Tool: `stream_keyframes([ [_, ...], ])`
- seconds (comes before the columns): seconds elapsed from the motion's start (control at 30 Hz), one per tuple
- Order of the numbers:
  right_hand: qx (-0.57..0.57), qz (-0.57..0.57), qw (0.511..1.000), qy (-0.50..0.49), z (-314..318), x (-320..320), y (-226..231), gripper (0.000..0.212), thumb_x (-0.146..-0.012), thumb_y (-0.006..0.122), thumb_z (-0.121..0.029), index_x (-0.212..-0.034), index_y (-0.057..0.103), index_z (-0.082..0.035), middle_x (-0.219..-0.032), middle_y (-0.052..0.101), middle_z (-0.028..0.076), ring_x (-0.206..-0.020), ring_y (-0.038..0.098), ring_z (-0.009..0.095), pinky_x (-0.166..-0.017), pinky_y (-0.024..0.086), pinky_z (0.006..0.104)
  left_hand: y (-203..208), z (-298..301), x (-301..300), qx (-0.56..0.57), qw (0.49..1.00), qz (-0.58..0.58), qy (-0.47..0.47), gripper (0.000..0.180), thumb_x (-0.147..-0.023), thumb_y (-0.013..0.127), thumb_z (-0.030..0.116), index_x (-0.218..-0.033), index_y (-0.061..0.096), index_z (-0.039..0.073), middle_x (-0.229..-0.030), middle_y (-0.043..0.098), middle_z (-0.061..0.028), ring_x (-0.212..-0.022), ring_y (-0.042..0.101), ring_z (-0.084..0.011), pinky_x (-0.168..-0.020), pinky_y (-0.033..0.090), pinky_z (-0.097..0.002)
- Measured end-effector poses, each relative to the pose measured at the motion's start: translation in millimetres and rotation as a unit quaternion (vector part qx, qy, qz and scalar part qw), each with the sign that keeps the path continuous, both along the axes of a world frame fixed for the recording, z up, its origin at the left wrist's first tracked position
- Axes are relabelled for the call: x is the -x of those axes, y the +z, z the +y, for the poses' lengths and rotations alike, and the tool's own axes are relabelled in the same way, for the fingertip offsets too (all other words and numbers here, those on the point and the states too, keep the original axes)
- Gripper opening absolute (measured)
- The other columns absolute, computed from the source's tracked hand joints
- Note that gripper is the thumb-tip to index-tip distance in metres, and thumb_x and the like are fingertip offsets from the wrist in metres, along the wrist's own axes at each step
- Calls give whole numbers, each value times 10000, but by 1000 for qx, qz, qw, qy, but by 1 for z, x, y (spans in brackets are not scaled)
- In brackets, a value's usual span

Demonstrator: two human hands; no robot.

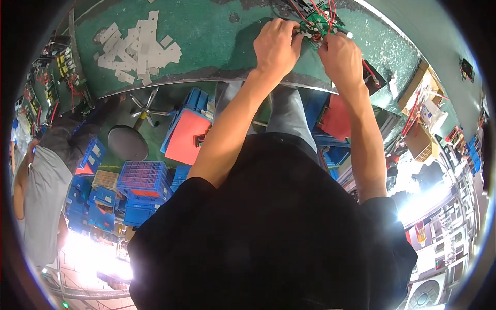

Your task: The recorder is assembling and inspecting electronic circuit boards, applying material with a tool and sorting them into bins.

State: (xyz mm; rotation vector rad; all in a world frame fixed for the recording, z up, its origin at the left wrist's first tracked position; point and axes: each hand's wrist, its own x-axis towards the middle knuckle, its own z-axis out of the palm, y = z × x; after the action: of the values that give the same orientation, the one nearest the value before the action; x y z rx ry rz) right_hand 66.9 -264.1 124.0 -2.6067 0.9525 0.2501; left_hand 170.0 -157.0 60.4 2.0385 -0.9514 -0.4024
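Observation:
A green circuit board (321,24) with small parts and several red wires (331,11) lies at the far edge of the view, on a worn green tabletop (206,44). My left hand (277,46) is closed at the board's left side, its fingertips and thumb bent in against it. At the near right side my right hand (342,59) grips the board with curled fingers. Both hands cover parts of the near edge, so the exact fingertip contact is partly hidden. A dark piece with a red lead (375,78) rests just right of my right wrist.
Flat pale strips (139,49) lie scattered on the tabletop's left. Below are a round stool (128,142), blue crates (142,178) and a red sheet (188,135). At far left stands a person in a grey shirt (44,186). A cardboard box (415,88) sits at the right.

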Motion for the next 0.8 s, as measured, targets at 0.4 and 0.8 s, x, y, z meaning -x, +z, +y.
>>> stream_keyframes([
  [0.4, 14, 11, 999, -39, 4, -8, 10, 201, -769, 653, -132, -864, 544, 8, -789, 636, 183, -740, 614, 393, -660, 484, 447, -2, 0, -3, 21, 1000, -1, 8, 183, -702, 736, 148, -852, 645, 96, -741, 617, -18, -721, 608, -221, -620, 480, -342],
  [0.8, 54, 107, 985, -126, -4, -7, 14, 333, -792, 674, -156, -944, 409, -22, -737, 614, 175, -669, 630, 404, -615, 504, 466, 5, -7, -2, 15, 999, 23, -19, 134, -741, 674, 158, -857, 628, 110, -811, 594, -51, -791, 593, -261, -657, 490, -382],
])
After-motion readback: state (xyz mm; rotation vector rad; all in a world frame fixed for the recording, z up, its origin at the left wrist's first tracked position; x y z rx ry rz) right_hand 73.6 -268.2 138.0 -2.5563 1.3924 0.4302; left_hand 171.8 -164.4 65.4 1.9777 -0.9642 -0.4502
